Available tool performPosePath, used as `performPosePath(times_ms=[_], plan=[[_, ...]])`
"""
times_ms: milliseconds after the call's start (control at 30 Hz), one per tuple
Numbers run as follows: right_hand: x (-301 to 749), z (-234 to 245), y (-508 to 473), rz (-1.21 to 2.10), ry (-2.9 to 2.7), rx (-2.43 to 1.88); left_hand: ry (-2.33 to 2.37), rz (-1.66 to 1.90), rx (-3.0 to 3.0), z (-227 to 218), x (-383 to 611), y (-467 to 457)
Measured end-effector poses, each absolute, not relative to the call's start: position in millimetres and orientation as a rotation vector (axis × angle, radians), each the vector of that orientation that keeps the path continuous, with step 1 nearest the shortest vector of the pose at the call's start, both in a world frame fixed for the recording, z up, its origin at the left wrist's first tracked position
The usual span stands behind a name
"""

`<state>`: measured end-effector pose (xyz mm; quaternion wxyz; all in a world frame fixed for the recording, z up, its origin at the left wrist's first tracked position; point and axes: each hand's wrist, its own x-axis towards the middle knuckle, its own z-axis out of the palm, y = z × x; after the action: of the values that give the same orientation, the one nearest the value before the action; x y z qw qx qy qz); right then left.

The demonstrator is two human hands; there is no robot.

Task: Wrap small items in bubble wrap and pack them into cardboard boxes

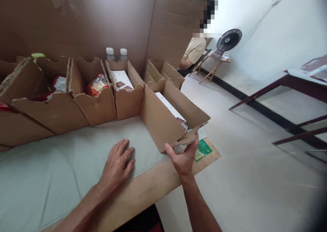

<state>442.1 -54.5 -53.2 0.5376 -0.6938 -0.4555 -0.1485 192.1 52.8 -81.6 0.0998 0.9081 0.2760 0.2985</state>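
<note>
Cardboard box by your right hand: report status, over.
Right hand gripping cardboard box, front end. Left hand palm-down on pale cloth. White item inside box. Possible obstruction: neighbouring box, close at far left.

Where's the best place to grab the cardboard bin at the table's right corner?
Probably by its front end, coming from the near side, as the right hand does: that end of the cardboard bin lies nearest, and its curved-cut front edge offers something to hold. The far end sits close to other bins, likely crowding a grip.
</note>
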Motion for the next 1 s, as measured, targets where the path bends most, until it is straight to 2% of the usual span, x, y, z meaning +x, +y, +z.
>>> performPosePath(times_ms=[233, 500, 667, 1000], plan=[[439.0, -54.2, -67.6, -0.538, -1.193, -1.703, 0.804, 0.901, 2.723, -87.2, 188.7, 53.2], [492.1, -61.5, -72.9, -0.281, -1.216, -1.600, 0.765, 0.929, 2.776, -91.7, 187.9, 56.3], [513.8, -58.8, -68.5, -0.294, -1.231, -1.638, 0.779, 0.911, 2.790, -93.0, 187.1, 56.1], [460.4, -57.8, -69.0, -0.456, -1.127, -1.756, 0.754, 0.940, 2.790, -88.9, 187.8, 55.2]])
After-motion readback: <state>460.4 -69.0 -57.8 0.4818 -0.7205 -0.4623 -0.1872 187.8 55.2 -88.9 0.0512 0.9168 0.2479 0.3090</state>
